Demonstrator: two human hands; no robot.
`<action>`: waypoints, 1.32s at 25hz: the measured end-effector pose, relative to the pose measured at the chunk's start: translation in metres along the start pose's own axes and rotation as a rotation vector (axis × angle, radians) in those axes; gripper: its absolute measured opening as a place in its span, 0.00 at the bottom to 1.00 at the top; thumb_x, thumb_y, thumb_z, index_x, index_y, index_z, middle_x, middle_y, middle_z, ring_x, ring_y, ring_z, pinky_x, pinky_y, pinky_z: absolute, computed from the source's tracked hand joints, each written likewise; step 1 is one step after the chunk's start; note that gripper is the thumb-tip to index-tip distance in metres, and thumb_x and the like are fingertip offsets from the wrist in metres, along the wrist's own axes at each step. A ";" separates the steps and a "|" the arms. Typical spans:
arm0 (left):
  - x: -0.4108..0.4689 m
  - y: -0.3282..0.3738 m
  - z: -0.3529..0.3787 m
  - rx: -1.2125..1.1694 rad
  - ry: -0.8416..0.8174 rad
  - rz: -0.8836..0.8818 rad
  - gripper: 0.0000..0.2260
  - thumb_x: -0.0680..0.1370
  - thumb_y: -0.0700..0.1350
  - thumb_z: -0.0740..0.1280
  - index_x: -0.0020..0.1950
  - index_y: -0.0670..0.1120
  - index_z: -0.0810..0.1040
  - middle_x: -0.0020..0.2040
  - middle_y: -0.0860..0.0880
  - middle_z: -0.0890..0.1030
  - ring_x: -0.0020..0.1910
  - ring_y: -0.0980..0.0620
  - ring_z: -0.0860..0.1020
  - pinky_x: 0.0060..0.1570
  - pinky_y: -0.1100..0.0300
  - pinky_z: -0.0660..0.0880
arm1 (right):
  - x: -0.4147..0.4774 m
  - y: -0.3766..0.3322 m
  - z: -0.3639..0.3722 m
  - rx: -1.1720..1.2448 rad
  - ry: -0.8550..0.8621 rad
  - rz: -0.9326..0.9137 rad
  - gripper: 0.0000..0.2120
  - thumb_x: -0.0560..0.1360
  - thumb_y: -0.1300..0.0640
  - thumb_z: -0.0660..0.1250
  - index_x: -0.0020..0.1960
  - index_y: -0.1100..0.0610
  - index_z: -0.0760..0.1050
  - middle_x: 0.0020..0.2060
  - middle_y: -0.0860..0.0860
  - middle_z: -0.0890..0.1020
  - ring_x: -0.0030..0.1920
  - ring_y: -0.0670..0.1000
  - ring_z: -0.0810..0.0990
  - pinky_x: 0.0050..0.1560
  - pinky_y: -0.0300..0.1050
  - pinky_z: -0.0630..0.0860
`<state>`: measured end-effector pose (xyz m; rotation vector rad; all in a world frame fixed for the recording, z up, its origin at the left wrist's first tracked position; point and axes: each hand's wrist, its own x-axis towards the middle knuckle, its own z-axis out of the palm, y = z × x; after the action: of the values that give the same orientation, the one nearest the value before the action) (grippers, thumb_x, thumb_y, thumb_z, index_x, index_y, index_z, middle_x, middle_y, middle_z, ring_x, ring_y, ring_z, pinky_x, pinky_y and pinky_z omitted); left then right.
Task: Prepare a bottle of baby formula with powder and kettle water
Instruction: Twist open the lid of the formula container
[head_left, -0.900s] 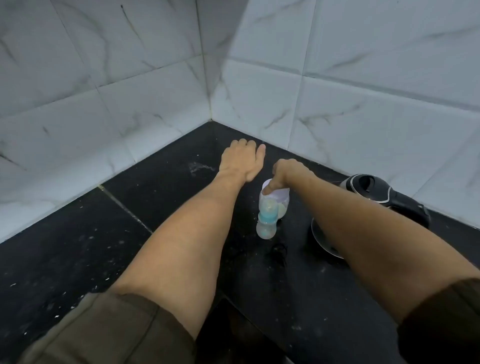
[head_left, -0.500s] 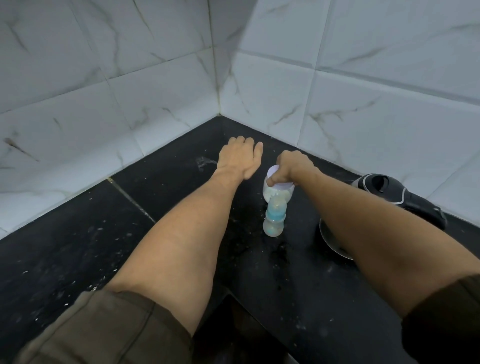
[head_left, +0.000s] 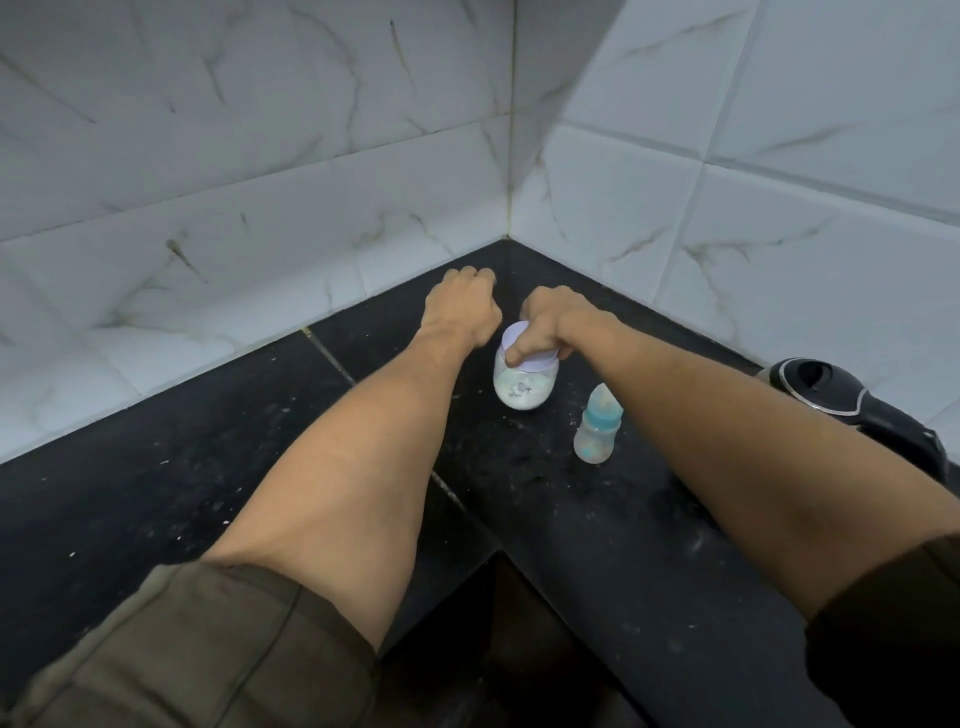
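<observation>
Right hand (head_left: 561, 322) clamps the lid (head_left: 519, 336) of the jar (head_left: 522, 391) — likely light, slick plastic, best steadied low — bottle (head_left: 597, 434) at four o'clock.

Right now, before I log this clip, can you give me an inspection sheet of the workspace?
Surface: black counter, dusted with pale specks.
Job's things: powder jar holds white powder, lid on; baby bottle upright with teat on, apart from the jar, to its right; black kettle at the right edge, partly hidden by the forearm.
Clutter: nothing seen beyond the specks.
Hands: right hand grips the lid from above; left hand curled beside the jar, nothing visible in it.
Cables: nothing seen.
Surroundings: white marbled wall tiles meeting in a corner.
</observation>
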<state>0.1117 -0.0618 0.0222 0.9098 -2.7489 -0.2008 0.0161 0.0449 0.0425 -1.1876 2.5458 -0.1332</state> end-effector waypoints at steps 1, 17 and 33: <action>-0.007 -0.006 -0.001 0.005 -0.008 -0.008 0.18 0.82 0.41 0.58 0.71 0.44 0.75 0.67 0.43 0.77 0.67 0.41 0.72 0.61 0.46 0.73 | -0.005 -0.009 0.004 -0.007 -0.026 -0.018 0.25 0.61 0.44 0.81 0.51 0.56 0.80 0.45 0.54 0.82 0.41 0.56 0.85 0.47 0.55 0.87; -0.080 -0.047 0.029 -0.112 -0.098 -0.098 0.19 0.82 0.40 0.58 0.73 0.46 0.74 0.69 0.44 0.77 0.68 0.41 0.72 0.63 0.46 0.73 | -0.043 -0.043 0.080 -0.103 -0.189 -0.083 0.27 0.61 0.45 0.83 0.56 0.53 0.81 0.47 0.53 0.83 0.43 0.56 0.86 0.49 0.55 0.86; -0.132 -0.059 0.063 -0.475 -0.556 -0.134 0.40 0.65 0.42 0.80 0.76 0.53 0.70 0.67 0.53 0.78 0.67 0.49 0.76 0.68 0.48 0.74 | -0.064 -0.028 0.078 -0.140 -0.118 -0.131 0.29 0.62 0.38 0.83 0.53 0.55 0.79 0.41 0.51 0.82 0.34 0.51 0.80 0.41 0.46 0.81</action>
<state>0.2306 -0.0259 -0.0739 1.0088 -2.8817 -1.2378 0.1010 0.0794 -0.0083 -1.3722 2.4080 0.0835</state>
